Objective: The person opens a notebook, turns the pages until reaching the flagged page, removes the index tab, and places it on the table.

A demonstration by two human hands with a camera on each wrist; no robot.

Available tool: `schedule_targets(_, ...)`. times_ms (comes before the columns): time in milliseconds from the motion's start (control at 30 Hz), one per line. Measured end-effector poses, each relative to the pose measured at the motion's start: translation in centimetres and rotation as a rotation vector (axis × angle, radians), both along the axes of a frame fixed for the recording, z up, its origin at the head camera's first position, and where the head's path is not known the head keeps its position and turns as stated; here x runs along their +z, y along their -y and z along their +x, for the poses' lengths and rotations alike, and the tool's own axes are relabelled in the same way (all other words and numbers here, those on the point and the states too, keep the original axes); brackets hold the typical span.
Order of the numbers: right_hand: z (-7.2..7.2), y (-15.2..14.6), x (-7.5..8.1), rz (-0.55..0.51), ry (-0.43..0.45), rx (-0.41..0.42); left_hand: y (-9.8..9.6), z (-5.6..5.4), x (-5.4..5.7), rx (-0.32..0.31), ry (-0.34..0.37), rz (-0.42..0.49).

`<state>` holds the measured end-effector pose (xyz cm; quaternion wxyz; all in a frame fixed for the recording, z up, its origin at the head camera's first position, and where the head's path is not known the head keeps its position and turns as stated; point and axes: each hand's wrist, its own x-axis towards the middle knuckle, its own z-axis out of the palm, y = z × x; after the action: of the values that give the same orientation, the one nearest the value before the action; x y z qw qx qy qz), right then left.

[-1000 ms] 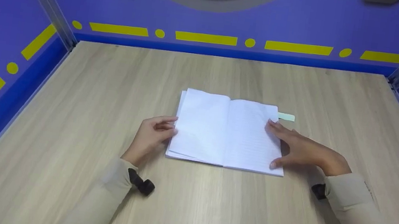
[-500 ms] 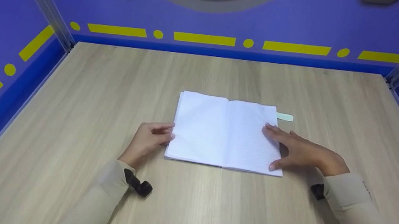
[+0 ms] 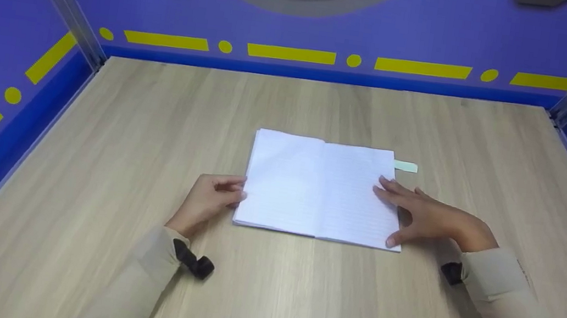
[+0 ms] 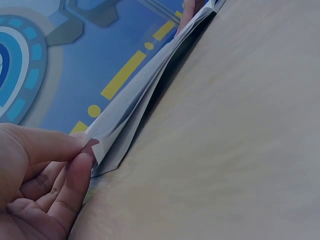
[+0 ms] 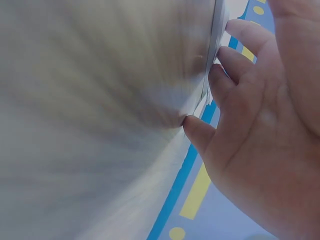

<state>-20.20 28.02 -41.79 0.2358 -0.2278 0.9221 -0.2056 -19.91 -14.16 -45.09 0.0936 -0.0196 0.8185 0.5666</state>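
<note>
An open notebook (image 3: 286, 181) lies on the table, its white pages spread to both sides, with faint lines on the right page. My left hand (image 3: 205, 199) is at the notebook's left edge, thumb and index finger pinching the page edge. In the left wrist view the left-side pages (image 4: 135, 117) fan slightly apart from my left hand (image 4: 47, 175). On the right page my right hand (image 3: 427, 219) rests spread, fingertips and thumb pressing near the outer edge. A pale green tab (image 3: 406, 166) sticks out beyond the right page. The right wrist view shows my right hand (image 5: 260, 115) with fingers apart.
The wood-grain table (image 3: 270, 296) is bounded at the back and sides by blue panels (image 3: 301, 34) with yellow dashes and dots. A black wrist mount (image 3: 194, 261) hangs by my left sleeve, and another mount (image 3: 451, 272) is at my right wrist.
The upper left page has settled flatter onto the stack, and my left hand has shifted slightly down and toward me. My right thumb has slid slightly toward the page's lower corner.
</note>
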Motion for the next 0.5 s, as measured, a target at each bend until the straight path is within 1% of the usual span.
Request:
schedule_targets(167, 0.07, 0.09, 0.06, 0.001, 0.011, -0.004, 0.07, 0.01, -0.07, -0.007, -0.006, 0.007)
schedule_targets(500, 0.05, 0.18, 0.02, -0.007, 0.023, -0.009, 0.09, -0.02, -0.20, -0.015, -0.026, -0.014)
